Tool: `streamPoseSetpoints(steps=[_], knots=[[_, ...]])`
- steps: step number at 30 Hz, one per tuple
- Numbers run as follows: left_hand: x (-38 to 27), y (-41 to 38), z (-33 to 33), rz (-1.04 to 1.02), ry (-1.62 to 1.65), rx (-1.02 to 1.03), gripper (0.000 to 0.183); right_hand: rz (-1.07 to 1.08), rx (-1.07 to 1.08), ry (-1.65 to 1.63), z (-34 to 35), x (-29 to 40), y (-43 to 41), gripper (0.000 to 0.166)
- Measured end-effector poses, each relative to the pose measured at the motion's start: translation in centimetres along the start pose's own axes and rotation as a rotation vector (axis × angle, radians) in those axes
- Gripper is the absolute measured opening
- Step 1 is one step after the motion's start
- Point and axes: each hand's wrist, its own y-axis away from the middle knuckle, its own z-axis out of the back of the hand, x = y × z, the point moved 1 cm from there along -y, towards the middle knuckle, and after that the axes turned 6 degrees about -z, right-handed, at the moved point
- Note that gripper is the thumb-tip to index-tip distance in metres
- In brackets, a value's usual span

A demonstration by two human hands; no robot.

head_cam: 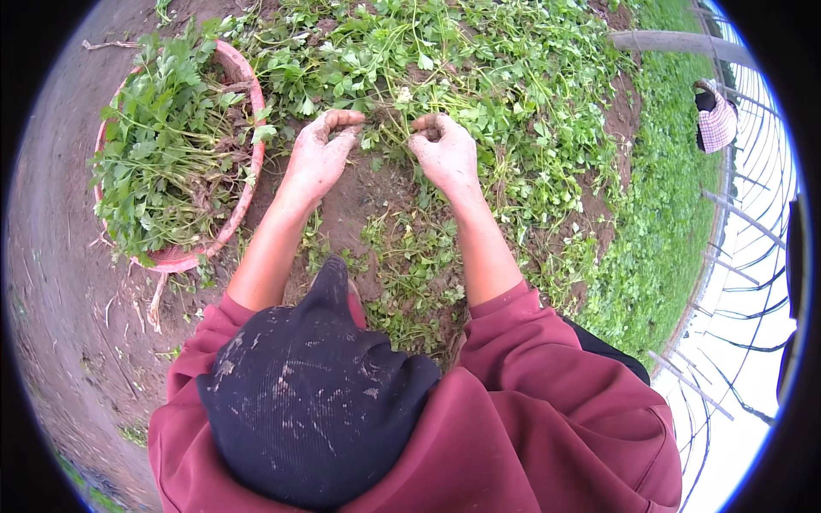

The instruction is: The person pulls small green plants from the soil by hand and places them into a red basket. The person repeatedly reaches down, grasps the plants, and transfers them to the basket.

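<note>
Both of my hands are bare and muddy, held a short way apart over the soil at the edge of a bed of leafy green plants (pixel 513 122) that look like celery or parsley. My left hand (pixel 330 144) has its fingers curled toward the thumb; whether something thin lies in them cannot be made out. Curled in the same way, my right hand (pixel 446 141) is beside stems and roots (pixel 388 122) between the two hands, and its grip is unclear. To the left, a red plastic basket (pixel 256 154) is heaped with pulled leafy plants (pixel 160 141), their muddy roots pointing right.
Brown soil (pixel 51 211) stretches along the left. Loose stems lie below the basket. My bent, dark-clothed knee (pixel 321 385) is close in front of me. At the far right, another person (pixel 715 118) is beside a denser green strip (pixel 673 160), near poles and a curved frame (pixel 750 218).
</note>
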Motion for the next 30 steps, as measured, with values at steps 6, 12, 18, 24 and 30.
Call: streamPoseSetpoints(steps=[6,12,18,24,30], knots=[[-2.0,0.2,1.1,-0.289,-0.100,-0.158,0.020,0.142,0.385,-0.629,0.5,1.8,3.6,0.025],[-2.7,1.2,1.0,-0.470,-0.426,-0.163,0.020,0.303,-0.120,0.368,-1.1,0.1,2.5,0.024],[-1.6,0.6,-0.9,-0.599,-1.027,0.234,0.036,0.382,0.039,0.342,0.3,1.8,2.6,0.023],[-2.4,0.8,-0.6,-0.131,-0.091,0.153,0.023,0.007,0.090,-0.576,4.1,-0.3,2.0,0.020],[0.0,1.1,-0.2,0.186,0.342,0.209,0.028,0.240,0.293,-0.664,-0.2,1.0,4.2,0.029]])
